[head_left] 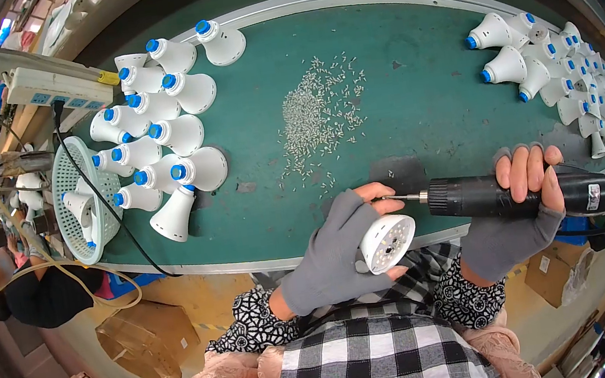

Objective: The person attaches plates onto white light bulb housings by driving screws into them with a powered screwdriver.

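Observation:
My left hand (pixel 333 250), in a grey fingerless glove, holds a white lamp housing (pixel 388 242) whose round face with small LEDs is turned toward me. The thumb and fingers of that hand wrap around it, and the fingertips are also by the screwdriver's tip. In my right hand (pixel 521 198), gloved the same way, lies a black electric screwdriver (pixel 471 196), held level with its bit pointing left. A loose pile of small screws (pixel 308 115) is spread on the green table (pixel 426 81) beyond my hands. Whether a screw sits on the bit is hidden by the fingers.
White lamp housings with blue caps (pixel 181 135) stand in a group at left, more (pixel 569 70) at right. A pale green basket (pixel 80 211) holds several parts. A power strip (pixel 60 89) with a black cord (pixel 101 196) is at the left edge. Cardboard boxes (pixel 146 339) lie below.

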Demonstrator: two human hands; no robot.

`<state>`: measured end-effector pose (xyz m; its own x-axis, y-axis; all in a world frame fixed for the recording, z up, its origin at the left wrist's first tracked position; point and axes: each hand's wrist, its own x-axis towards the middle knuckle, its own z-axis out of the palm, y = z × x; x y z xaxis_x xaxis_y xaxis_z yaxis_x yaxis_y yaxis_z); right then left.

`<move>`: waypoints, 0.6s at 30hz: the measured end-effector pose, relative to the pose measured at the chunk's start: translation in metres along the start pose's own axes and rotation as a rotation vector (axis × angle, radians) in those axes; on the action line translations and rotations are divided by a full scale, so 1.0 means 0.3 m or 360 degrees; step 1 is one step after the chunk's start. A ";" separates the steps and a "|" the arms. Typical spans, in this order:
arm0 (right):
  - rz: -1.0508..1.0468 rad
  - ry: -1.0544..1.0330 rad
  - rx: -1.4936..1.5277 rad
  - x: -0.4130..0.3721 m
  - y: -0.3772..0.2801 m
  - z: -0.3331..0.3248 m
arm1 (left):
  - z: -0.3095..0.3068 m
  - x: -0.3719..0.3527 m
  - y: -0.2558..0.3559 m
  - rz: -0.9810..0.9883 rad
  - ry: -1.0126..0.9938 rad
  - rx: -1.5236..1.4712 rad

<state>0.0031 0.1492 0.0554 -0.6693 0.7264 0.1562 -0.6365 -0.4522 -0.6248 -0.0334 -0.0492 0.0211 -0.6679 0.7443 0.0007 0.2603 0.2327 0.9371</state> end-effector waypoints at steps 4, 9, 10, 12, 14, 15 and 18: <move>-0.0016 -0.0013 0.0024 0.002 -0.007 -0.010 | 0.001 0.001 -0.001 0.0002 0.0006 -0.0024; -0.0020 0.0004 -0.0006 -0.002 -0.006 -0.007 | 0.003 0.000 0.001 -0.0019 -0.0011 -0.0056; -0.0021 0.0002 -0.0006 -0.002 -0.007 -0.009 | 0.004 0.000 0.002 -0.0019 -0.0008 -0.0053; -0.0025 0.0005 0.0003 -0.001 -0.010 -0.014 | 0.005 0.002 0.003 -0.0019 -0.0004 -0.0048; -0.0022 0.0009 0.0003 0.001 -0.012 -0.018 | 0.006 0.002 0.004 -0.0028 -0.0007 -0.0069; -0.0017 0.0012 -0.0002 0.001 -0.013 -0.019 | 0.006 0.002 0.004 -0.0032 -0.0008 -0.0080; -0.0014 0.0029 -0.0013 0.001 -0.011 -0.016 | 0.005 0.004 0.006 -0.0039 -0.0024 -0.0065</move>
<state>0.0069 0.1533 0.0538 -0.6566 0.7396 0.1476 -0.6390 -0.4415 -0.6299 -0.0326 -0.0469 0.0222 -0.6632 0.7479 -0.0274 0.2149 0.2253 0.9503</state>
